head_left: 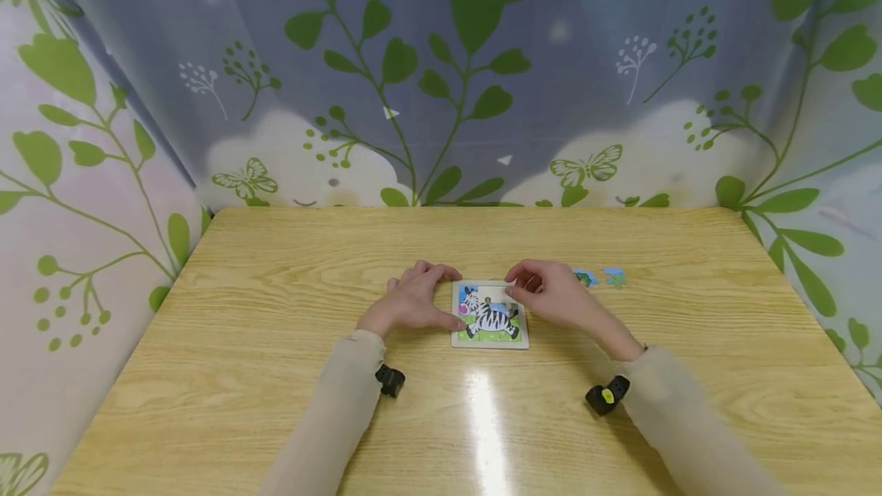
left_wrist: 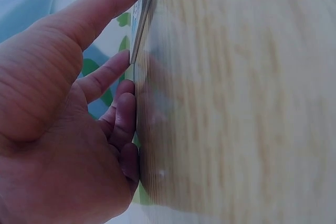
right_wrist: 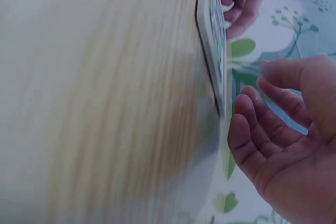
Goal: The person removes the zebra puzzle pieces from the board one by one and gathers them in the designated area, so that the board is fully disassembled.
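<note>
A small framed jigsaw puzzle [head_left: 491, 320] with a zebra picture lies flat on the table, its upper part showing bare pale backing. My left hand [head_left: 416, 301] is at its left side: the thumb touches the lower left edge, and the index finger reaches the upper left corner. In the left wrist view the other fingers curl loosely by the tabletop. My right hand [head_left: 551, 293] hovers over the upper right corner, fingers bent, thumb and index fingertips close together. No piece shows between them in the right wrist view. Loose puzzle pieces [head_left: 614, 276] lie beyond that hand, one partly hidden by it.
The wooden table [head_left: 276, 419] reaches back to a curtain [head_left: 427, 98] printed with leaves and butterflies, which also hangs along both sides. Black wrist cameras are strapped below both hands. A bright light reflection crosses the table's near middle.
</note>
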`<action>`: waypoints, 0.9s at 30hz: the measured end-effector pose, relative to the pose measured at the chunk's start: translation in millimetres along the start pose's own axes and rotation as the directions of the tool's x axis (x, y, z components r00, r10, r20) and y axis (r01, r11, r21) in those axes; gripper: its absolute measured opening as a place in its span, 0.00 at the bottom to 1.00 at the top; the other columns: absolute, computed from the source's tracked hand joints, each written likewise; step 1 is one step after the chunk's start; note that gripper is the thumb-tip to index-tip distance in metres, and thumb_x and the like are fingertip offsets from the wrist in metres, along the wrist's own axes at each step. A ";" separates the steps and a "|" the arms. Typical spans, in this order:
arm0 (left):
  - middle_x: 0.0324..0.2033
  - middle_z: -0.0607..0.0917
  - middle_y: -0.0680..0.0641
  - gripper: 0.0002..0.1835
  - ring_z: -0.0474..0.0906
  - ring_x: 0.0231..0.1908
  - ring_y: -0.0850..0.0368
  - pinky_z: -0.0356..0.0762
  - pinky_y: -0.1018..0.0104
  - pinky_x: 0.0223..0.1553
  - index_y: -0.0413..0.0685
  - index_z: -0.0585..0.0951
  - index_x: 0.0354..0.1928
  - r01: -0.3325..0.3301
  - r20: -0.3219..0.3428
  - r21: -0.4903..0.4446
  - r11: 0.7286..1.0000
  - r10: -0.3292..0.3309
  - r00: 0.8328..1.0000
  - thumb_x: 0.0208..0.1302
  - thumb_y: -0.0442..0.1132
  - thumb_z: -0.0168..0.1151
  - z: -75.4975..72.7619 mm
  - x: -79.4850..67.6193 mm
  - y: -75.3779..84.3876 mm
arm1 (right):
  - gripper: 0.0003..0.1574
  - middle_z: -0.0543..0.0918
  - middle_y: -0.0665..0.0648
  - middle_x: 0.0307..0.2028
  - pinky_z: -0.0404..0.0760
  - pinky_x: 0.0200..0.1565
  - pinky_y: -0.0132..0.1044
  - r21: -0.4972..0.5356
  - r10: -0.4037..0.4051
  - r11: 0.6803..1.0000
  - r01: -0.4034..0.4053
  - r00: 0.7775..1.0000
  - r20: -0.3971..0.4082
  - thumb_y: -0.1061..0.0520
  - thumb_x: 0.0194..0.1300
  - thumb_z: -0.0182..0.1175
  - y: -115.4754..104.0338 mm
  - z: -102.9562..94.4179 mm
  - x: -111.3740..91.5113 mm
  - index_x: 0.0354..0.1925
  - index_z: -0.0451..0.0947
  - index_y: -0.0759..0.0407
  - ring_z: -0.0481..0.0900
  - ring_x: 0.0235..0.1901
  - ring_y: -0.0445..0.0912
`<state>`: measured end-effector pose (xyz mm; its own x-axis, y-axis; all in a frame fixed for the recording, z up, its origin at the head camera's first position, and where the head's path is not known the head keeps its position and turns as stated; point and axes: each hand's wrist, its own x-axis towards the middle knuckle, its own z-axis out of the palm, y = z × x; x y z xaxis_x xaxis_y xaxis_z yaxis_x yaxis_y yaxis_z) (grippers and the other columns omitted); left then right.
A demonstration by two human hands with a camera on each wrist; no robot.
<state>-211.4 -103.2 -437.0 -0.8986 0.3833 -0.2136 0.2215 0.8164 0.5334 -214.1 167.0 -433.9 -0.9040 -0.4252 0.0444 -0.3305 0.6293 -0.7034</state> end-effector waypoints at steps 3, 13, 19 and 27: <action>0.62 0.72 0.48 0.43 0.68 0.60 0.47 0.60 0.53 0.53 0.66 0.73 0.68 -0.004 -0.001 0.000 1.000 0.004 1.000 0.48 0.60 0.79 -0.4 0.1 0.6 | 0.08 0.85 0.53 0.34 0.79 0.39 0.37 0.004 -0.012 1.000 0.011 0.999 0.033 0.56 0.69 0.65 -6.7 6.4 5.7 0.45 0.84 0.56 0.80 0.33 0.42; 0.63 0.72 0.47 0.43 0.68 0.60 0.47 0.60 0.53 0.53 0.66 0.73 0.68 -0.010 0.005 0.002 1.000 0.010 1.000 0.49 0.60 0.79 -1.2 0.1 1.4 | 0.07 0.84 0.51 0.31 0.75 0.37 0.34 -0.043 -0.060 0.997 0.064 0.995 0.082 0.56 0.66 0.68 -13.1 20.8 18.6 0.42 0.86 0.57 0.76 0.30 0.40; 0.63 0.72 0.47 0.42 0.68 0.59 0.48 0.60 0.54 0.51 0.66 0.73 0.68 -0.007 0.010 0.007 1.000 0.007 1.000 0.49 0.60 0.79 -1.1 0.8 1.2 | 0.09 0.83 0.52 0.31 0.72 0.35 0.32 -0.075 -0.068 0.994 0.075 0.993 0.095 0.54 0.63 0.71 -12.5 26.1 21.5 0.41 0.89 0.57 0.73 0.30 0.40; 0.64 0.72 0.48 0.42 0.68 0.60 0.47 0.60 0.54 0.52 0.66 0.72 0.68 -0.002 0.017 0.014 1.000 0.002 1.000 0.50 0.60 0.79 -1.5 1.1 0.1 | 0.10 0.84 0.52 0.31 0.73 0.36 0.34 -0.053 -0.006 0.999 0.012 0.994 0.111 0.54 0.62 0.72 -16.4 27.8 23.0 0.42 0.89 0.57 0.74 0.30 0.41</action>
<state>-212.9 -103.3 -435.9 -0.8914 0.3922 -0.2270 0.2286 0.8218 0.5220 -222.0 128.8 -441.0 -0.8661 -0.4989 -0.0305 -0.3554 0.6577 -0.6641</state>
